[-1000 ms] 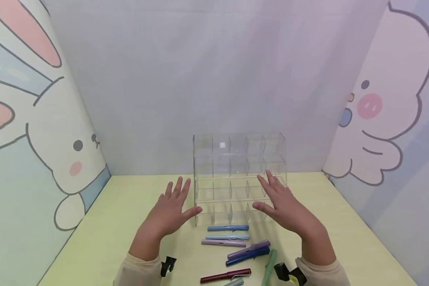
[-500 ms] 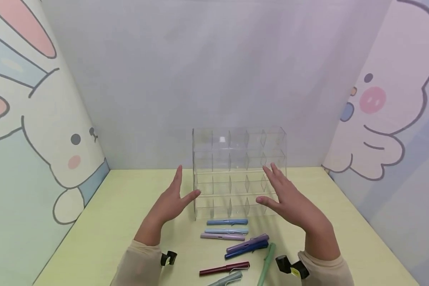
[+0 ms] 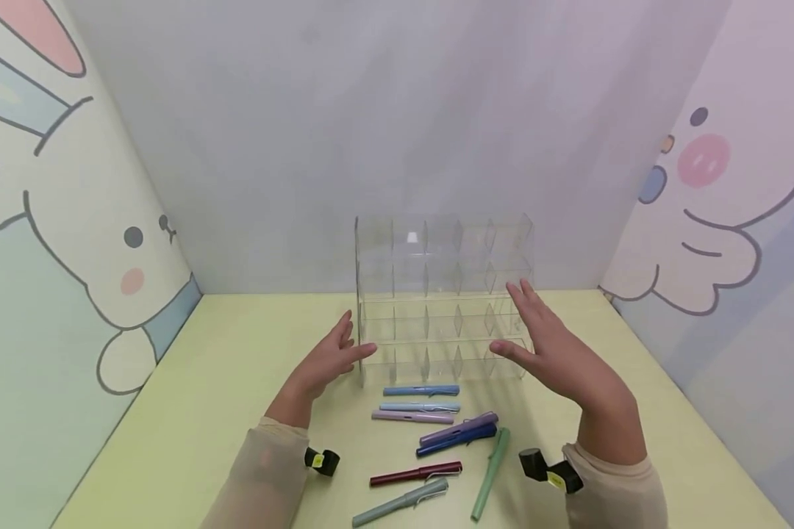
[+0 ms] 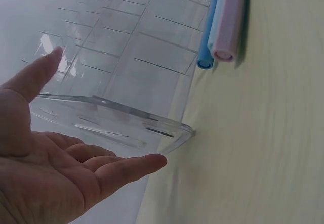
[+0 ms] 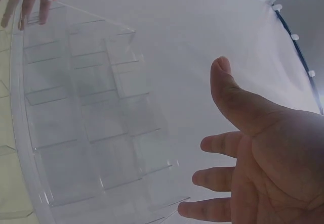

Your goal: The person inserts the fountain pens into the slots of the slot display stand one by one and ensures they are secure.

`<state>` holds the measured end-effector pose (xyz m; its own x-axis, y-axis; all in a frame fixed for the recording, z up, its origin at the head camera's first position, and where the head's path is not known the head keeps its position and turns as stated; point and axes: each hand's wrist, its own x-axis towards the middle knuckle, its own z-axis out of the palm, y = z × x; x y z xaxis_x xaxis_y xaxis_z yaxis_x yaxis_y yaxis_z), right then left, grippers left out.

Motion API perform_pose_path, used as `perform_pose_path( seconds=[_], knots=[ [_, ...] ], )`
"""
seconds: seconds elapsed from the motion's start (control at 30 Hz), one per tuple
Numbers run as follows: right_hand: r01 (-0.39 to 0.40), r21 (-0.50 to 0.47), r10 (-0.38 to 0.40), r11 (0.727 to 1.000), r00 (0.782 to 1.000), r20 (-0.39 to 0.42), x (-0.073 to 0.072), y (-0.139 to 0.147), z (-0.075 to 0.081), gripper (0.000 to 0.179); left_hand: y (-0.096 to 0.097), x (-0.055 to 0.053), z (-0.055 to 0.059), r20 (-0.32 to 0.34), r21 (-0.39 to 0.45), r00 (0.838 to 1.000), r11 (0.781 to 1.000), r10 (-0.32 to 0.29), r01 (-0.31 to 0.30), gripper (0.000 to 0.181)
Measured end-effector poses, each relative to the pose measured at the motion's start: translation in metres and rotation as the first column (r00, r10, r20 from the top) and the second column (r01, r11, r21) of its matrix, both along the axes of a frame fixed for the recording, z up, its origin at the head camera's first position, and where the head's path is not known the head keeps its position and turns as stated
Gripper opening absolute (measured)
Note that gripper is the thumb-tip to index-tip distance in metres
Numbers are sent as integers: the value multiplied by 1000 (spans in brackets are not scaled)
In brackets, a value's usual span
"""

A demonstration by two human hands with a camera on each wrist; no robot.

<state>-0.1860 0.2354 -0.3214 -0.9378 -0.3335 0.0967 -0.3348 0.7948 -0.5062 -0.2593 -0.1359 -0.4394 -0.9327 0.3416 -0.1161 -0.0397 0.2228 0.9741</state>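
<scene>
A clear plastic tiered rack (image 3: 442, 307), divided into small compartments, stands on the table. My left hand (image 3: 327, 361) is at its left side, fingers extended and thumb raised; in the left wrist view the fingertips lie right at the rack's side panel (image 4: 126, 114). My right hand (image 3: 559, 356) is at the right side with palm inward, thumb and fingers spread, holding nothing. In front of the rack lie a blue pen (image 3: 421, 391), a pale blue pen (image 3: 418, 406) and a lilac pen (image 3: 413, 416). Closer lie a purple pen (image 3: 459, 428) and a dark blue pen (image 3: 455, 441), side by side.
Toward the front of the pale yellow table (image 3: 152, 441) are a maroon pen (image 3: 410, 474), a grey pen (image 3: 397, 505) and a green pen (image 3: 490, 474). A grey-white backdrop (image 3: 271, 147) rises behind the rack, with cartoon-printed panels (image 3: 93, 242) at both sides.
Both hands have turned palm inward; the left has come to the rack's left side and the right has shifted outward to the right. The whole scene has slid upward in the head view.
</scene>
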Motion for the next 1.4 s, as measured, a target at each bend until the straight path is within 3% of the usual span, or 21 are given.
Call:
perform_pose_path(
  seconds=[0.2,0.33,0.7,0.83,0.93,1.1,1.2,1.3,1.4],
  knots=[
    [7,45,-10,999,999,50,8,1,11,88,9,1,2,18,-2,999,1000,28,-28,85],
    [13,115,-23,993,996,87,13,-1,15,85,9,1,8,1,-29,1000,1000,10,-10,78],
    [-51,169,26,984,989,147,17,-17,28,66,-5,8,22,9,-32,1000,999,-20,20,84],
    [-118,180,84,977,979,183,22,-28,24,65,-5,10,22,17,-25,999,999,-34,35,83],
    [-206,218,154,954,961,231,26,-50,14,55,-6,13,21,30,-22,999,999,-34,35,84],
    [-361,305,264,881,911,316,37,-97,-2,35,-4,16,24,50,-13,998,1000,-24,25,85],
    [-410,334,296,849,891,344,42,-109,-8,31,1,17,27,45,-4,999,1000,-31,31,85],
    [-394,335,275,856,896,350,43,-103,-5,29,5,18,28,46,2,998,999,-42,42,85],
    [-325,322,208,889,914,348,39,-82,2,29,5,19,27,55,-7,998,999,-41,41,85]
  ],
)
